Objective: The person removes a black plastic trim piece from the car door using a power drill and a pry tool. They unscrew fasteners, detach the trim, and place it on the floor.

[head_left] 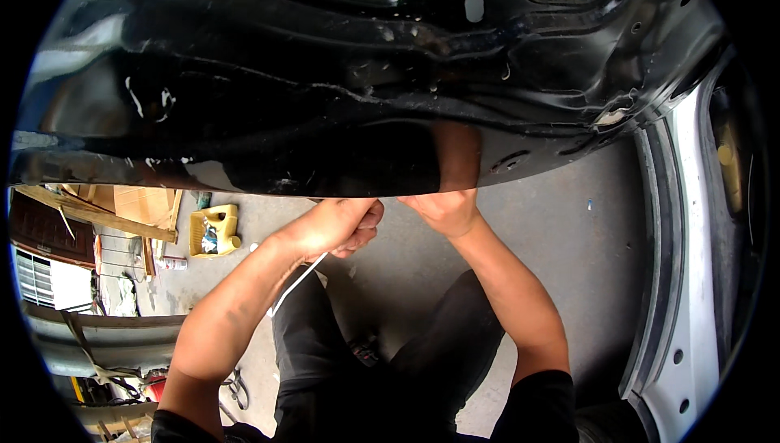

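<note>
Both forearms rise to the lower edge of the black car panel (325, 77): the left hand (337, 228) closes around a thin white strip (296, 284) there, while the right hand (445, 211) pinches the panel's rim, seemingly to steady it.

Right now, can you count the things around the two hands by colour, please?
Black: 1, the glossy car panel that the left hand and right hand hold by its lower edge
White: 2, the thin cord in the left hand; the car body
Yellow: 1, the jug on the floor
Total: 4
</note>
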`<action>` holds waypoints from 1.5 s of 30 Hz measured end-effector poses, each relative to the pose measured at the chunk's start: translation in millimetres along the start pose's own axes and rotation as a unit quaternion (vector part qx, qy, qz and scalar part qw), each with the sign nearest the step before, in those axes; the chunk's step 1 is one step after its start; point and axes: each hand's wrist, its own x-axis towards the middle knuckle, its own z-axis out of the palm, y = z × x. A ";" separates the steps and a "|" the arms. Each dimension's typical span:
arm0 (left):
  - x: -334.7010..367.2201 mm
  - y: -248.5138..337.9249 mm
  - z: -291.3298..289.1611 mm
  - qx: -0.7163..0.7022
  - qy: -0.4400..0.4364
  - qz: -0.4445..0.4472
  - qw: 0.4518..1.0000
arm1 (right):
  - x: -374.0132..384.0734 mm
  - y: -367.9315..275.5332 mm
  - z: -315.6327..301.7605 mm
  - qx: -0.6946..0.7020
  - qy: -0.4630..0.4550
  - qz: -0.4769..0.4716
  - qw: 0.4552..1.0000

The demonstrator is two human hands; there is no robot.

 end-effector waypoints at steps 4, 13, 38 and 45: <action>2.2 -9.5 2.1 -0.078 -0.029 0.012 0.996 | 3.8 2.5 -0.4 0.026 0.000 0.004 1.000; 8.3 -37.0 42.2 -0.118 0.155 0.189 0.962 | 8.3 7.5 0.3 0.058 -0.022 0.031 0.998; 21.7 -22.5 55.3 0.058 0.312 0.093 0.944 | 24.7 -0.3 -23.6 0.139 -0.071 0.091 0.984; 38.0 -38.6 41.4 0.099 0.305 0.175 0.931 | 12.9 5.2 -16.7 0.032 -0.056 0.032 0.997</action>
